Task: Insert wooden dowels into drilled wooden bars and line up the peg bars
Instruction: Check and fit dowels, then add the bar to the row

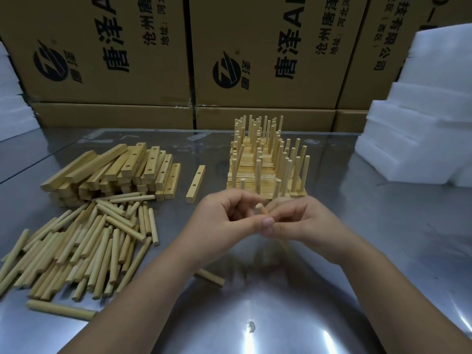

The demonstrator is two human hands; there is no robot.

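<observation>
Our left hand (224,222) and right hand (305,221) both pinch one dowel (263,210); loose dowels (84,241) at nine o'clock, peg bars (265,164) at twelve.

Dowels (84,241): pale yellow wood, from what I can see.
Drilled bars (115,169): same pale wood, with dark round holes in a row.
Table (383,238): grey metal with white glare.
Boxes (102,47): brown cardboard printed with black logos and characters.
Foam blocks (421,111): white.

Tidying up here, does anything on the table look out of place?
A stray dowel lies front left, apart from the dowel pile; a second dowel lies by the left forearm. A drilled bar lies alone, and a white scrap sits front centre.
</observation>
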